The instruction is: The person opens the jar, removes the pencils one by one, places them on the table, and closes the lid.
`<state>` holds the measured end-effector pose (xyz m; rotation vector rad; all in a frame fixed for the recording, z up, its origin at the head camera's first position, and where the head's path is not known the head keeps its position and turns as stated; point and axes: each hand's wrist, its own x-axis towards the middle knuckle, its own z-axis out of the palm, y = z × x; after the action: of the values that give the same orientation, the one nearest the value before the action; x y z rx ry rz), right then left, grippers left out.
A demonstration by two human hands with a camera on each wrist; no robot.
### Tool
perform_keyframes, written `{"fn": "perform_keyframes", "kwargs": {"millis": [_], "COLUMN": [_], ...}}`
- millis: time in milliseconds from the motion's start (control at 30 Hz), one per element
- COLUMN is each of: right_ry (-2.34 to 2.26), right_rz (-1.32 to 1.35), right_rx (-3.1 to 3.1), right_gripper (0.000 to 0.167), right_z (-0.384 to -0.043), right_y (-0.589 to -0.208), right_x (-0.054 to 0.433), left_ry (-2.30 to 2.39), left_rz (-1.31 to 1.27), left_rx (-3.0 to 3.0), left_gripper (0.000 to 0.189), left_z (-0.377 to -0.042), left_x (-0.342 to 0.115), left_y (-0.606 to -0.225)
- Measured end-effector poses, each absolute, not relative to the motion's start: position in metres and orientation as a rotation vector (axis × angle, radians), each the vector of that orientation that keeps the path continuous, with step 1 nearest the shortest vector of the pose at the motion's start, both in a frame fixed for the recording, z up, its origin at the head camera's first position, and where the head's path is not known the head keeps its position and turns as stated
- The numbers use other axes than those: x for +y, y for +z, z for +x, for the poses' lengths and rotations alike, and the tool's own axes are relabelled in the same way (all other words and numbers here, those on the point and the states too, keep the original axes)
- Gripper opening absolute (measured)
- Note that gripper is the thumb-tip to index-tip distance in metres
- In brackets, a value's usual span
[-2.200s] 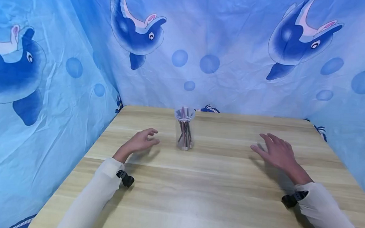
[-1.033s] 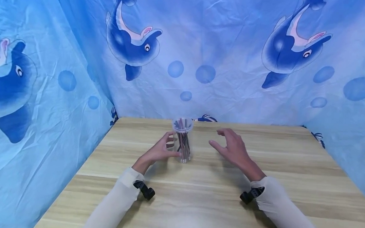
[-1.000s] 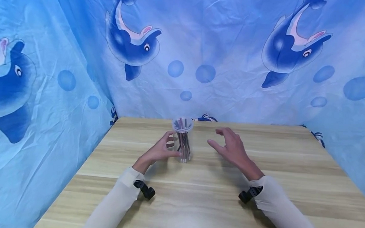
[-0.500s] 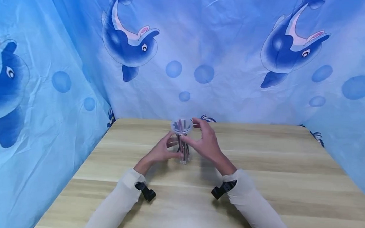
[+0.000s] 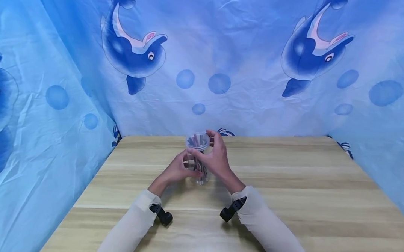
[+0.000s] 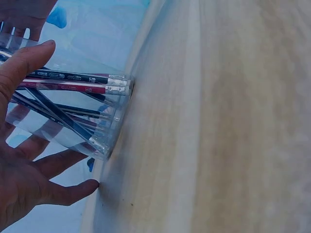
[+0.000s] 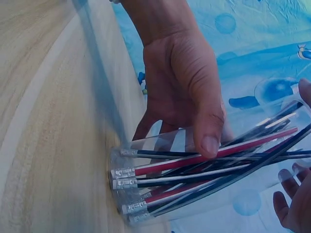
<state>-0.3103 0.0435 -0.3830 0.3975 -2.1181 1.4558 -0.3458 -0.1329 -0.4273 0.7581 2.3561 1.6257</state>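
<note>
A clear plastic jar (image 5: 201, 167) holds several pencils (image 7: 184, 174), dark ones and red ones, their metal-capped eraser ends down at its base. My left hand (image 5: 176, 170) grips the lower body from the left, thumb across the front and fingers behind. From the right, my right hand (image 5: 215, 156) holds the wide rimmed top (image 5: 197, 141), thumb in front and fingers on the far side. The jar leans slightly, its base close to the wooden tabletop. In the right wrist view, the left thumb (image 7: 211, 141) presses on the clear wall, and right fingertips (image 7: 286, 187) show at the edge.
The light wooden table (image 5: 287, 182) runs back to a blue sheet (image 5: 250, 109) printed with dolphins and bubbles, which also hangs at both sides. Each wrist wears a black strap with a small camera (image 5: 165, 218).
My left hand moved right and closed round the jar's body. The right hand swung in from the right and took hold of the top. The jar now tilts a little.
</note>
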Motion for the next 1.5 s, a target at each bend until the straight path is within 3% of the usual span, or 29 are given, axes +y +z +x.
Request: {"fn": "perform_keyframes", "kwargs": {"millis": [933,1233,1500], "right_ry": [1.552,1.46,1.434], "right_rz": [0.667,0.581,0.573], "right_rx": [-2.132,-2.067,-1.985], "right_gripper": [0.065,0.074,0.065], "right_z": [-0.32,-0.32,-0.322], "right_y": [-0.384,-0.388,-0.393], "right_x": [0.056,0.054,0.053], "left_ry": [1.591,1.592,1.592], "left_rz": [0.779,0.775,0.763], "left_rx": [2.365,2.344,2.351], "left_gripper": [0.091,0.091,0.093], "left_z": [-0.356,-0.355,-0.354], "left_x": [-0.134,-0.134,-0.135], "left_y": [-0.428,-0.426,-0.428]}}
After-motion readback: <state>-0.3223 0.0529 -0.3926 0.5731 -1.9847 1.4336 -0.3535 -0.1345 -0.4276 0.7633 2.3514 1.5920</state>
